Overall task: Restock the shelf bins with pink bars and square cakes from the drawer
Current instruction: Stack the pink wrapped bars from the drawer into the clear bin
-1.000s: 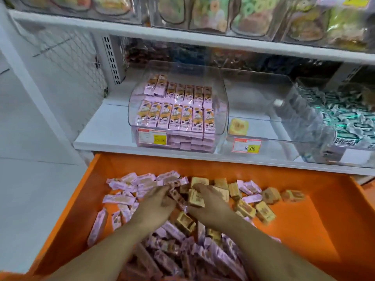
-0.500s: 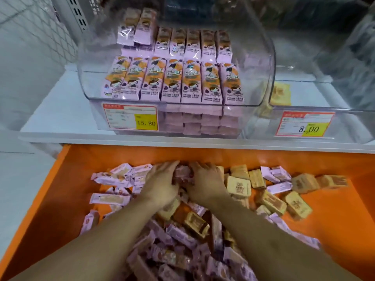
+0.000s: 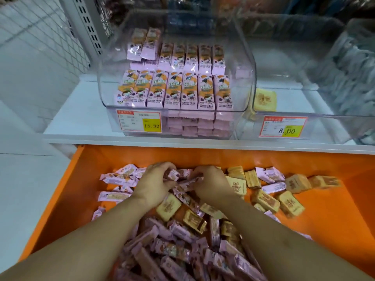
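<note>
In the orange drawer (image 3: 334,230), my left hand (image 3: 154,183) and right hand (image 3: 211,184) are gripping a bunch of pink bars (image 3: 182,180) together; how many, I cannot tell. Square cakes (image 3: 265,199) are lying just right. Beyond, the left shelf bin (image 3: 246,63) is holding neat rows of bars.

Shop: price tags (image 3: 139,123) on clear shelf bins (image 3: 176,78).

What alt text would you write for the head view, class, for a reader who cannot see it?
Two hands, left hand and right hand, gather pink bars from an orange drawer also holding square cakes. On the shelf above, one clear bin is stacked with pink bars; the next bin holds a single cake.
</note>
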`<state>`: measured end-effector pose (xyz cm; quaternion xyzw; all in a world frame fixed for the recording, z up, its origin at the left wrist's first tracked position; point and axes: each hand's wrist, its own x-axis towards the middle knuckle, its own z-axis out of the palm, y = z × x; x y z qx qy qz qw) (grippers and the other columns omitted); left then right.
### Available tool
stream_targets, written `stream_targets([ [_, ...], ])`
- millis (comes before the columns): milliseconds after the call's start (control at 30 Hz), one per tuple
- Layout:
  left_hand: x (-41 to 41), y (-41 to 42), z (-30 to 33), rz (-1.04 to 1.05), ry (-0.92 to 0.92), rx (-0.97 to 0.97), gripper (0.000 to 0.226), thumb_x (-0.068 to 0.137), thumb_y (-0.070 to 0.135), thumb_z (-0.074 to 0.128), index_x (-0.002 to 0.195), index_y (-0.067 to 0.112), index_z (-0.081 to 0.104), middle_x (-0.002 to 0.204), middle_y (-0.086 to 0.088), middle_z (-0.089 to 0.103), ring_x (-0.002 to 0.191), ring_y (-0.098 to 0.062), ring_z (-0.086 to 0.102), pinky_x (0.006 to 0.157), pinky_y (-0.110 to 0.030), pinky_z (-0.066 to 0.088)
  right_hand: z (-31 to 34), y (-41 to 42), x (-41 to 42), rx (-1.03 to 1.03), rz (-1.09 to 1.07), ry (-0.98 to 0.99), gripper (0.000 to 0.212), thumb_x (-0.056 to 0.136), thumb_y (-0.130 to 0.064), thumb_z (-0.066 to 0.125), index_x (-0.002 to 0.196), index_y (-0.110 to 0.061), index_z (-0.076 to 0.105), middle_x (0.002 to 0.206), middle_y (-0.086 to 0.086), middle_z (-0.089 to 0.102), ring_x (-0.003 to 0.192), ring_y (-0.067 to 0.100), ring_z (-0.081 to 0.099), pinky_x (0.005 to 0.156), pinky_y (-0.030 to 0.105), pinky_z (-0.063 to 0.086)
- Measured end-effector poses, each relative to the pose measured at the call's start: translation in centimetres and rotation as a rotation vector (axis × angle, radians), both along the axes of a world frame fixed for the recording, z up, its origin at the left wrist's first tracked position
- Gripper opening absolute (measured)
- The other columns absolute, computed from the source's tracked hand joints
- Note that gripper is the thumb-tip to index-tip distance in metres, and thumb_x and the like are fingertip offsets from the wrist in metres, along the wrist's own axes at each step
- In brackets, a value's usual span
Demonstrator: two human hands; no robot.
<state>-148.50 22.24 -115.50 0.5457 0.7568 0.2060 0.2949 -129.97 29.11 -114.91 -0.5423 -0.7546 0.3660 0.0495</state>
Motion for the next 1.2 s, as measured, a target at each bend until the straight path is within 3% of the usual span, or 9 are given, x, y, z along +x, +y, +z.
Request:
stream_targets([
  [100,0.2,-1.1,3.3,0.041,-0.107,-0.053,0.036,0.097,0.018,0.069,0.127,0.037,0.060,0.113,0.008,0.066,0.085,-0.014,0.067,0.062,-0.015,0.050,3.4,-0.8,1.6,0.025,-0.047,0.087,0.027,0.082,-0.015,0.077,0.106,-0.028,0.071,0.099,-0.009,0.068,0.081,0.015,0.065,0.060,0.025,0.050],
  [167,0.6,-2.1,5.6,0.103,-0.271,-0.070,0.032,0.098,0.006,0.064,0.114,0.032,0.059,0.113,0.002,0.064,0.077,-0.021,0.067,0.070,-0.038,0.061,5.9,-1.4,2.9,-0.009,-0.078,0.166,0.029,0.082,-0.012,0.078,0.104,-0.029,0.069,0.100,-0.009,0.066,0.076,0.014,0.067,0.055,0.024,0.049],
  [267,1.3,-3.7,9.2,0.240,-0.602,-0.092,0.031,0.096,-0.009,0.060,0.103,0.021,0.056,0.100,-0.013,0.060,0.072,-0.026,0.057,0.088,-0.072,0.051,10.5,-2.5,4.7,-0.035,-0.066,0.214,0.030,0.082,-0.007,0.079,0.100,-0.030,0.072,0.104,-0.010,0.069,0.072,0.009,0.069,0.057,0.026,0.057],
  [367,2.5,-5.7,14.3,0.246,-0.858,-0.114,0.018,0.100,-0.005,0.060,0.111,0.010,0.059,0.076,-0.006,0.067,0.051,-0.019,0.062,0.083,-0.054,0.058,15.4,-3.7,6.4,-0.040,-0.018,0.300,0.035,0.080,-0.001,0.082,0.100,-0.028,0.074,0.109,-0.003,0.074,0.088,0.017,0.071,0.081,0.035,0.060],
  [500,4.3,-7.9,20.6,0.207,-1.087,-0.071,0.028,0.104,0.005,0.054,0.130,0.008,0.065,0.102,-0.015,0.074,0.084,-0.027,0.069,0.061,-0.037,0.058,22.3,-6.6,8.8,-0.114,-0.020,0.468,0.033,0.084,0.003,0.081,0.111,-0.015,0.073,0.114,0.006,0.073,0.082,0.011,0.075,0.069,0.026,0.060],
  [700,8.9,-10.1,25.7,0.183,-1.026,-0.002,0.021,0.104,0.014,0.057,0.113,0.006,0.075,0.099,-0.017,0.074,0.072,-0.022,0.066,0.064,-0.032,0.052,27.4,-10.1,10.6,-0.149,-0.048,0.621,0.028,0.088,0.009,0.076,0.113,0.002,0.066,0.104,0.019,0.066,0.067,0.024,0.070,0.060,0.034,0.060],
  [867,10.2,-10.3,25.7,0.195,-0.918,-0.019,0.028,0.108,0.019,0.053,0.106,0.006,0.078,0.094,-0.018,0.075,0.069,-0.022,0.065,0.062,-0.030,0.053,26.6,-10.3,10.7,-0.124,-0.126,0.644,0.030,0.090,0.003,0.076,0.117,-0.002,0.064,0.054,-0.011,0.044,0.055,0.018,0.060,0.069,0.044,0.057],
  [1033,9.6,-9.2,26.5,0.128,-0.835,-0.054,0.020,0.092,0.029,0.078,0.108,0.019,0.075,0.107,-0.011,0.078,0.097,-0.026,0.074,0.100,-0.049,0.056,26.5,-8.7,9.7,-0.141,-0.187,0.667,0.029,0.090,0.000,0.078,0.116,0.001,0.065,0.055,-0.004,0.042,0.064,0.029,0.056,0.078,0.060,0.058],
  [1200,8.7,-8.9,27.1,0.096,-0.784,-0.038,0.030,0.091,0.018,0.080,0.118,0.027,0.071,0.101,-0.009,0.080,0.102,-0.031,0.076,0.101,-0.059,0.054,27.2,-7.7,8.8,-0.145,-0.158,0.672,0.021,0.092,-0.005,0.077,0.112,-0.001,0.068,0.052,-0.010,0.054,0.053,0.014,0.059,0.071,0.045,0.054],
])
